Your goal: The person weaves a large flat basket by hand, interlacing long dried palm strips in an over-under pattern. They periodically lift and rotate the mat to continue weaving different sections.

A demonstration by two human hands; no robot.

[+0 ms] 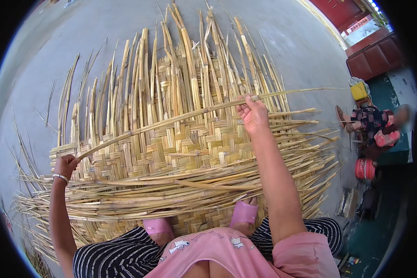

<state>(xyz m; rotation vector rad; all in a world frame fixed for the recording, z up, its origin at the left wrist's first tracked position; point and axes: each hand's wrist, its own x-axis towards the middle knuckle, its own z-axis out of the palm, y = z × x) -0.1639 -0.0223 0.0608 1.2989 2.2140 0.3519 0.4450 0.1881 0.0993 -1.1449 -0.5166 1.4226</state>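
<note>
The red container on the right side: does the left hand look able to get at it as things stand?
Probably not. The left hand grips the reed at the far left, while the red container stands past the mat's right side, with the right arm between.

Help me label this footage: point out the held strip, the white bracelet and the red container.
Held strip (208,109): head view, midway along its length.
White bracelet (60,177): head view, visible face of the band.
Red container (365,169): head view, its side wall.
</note>
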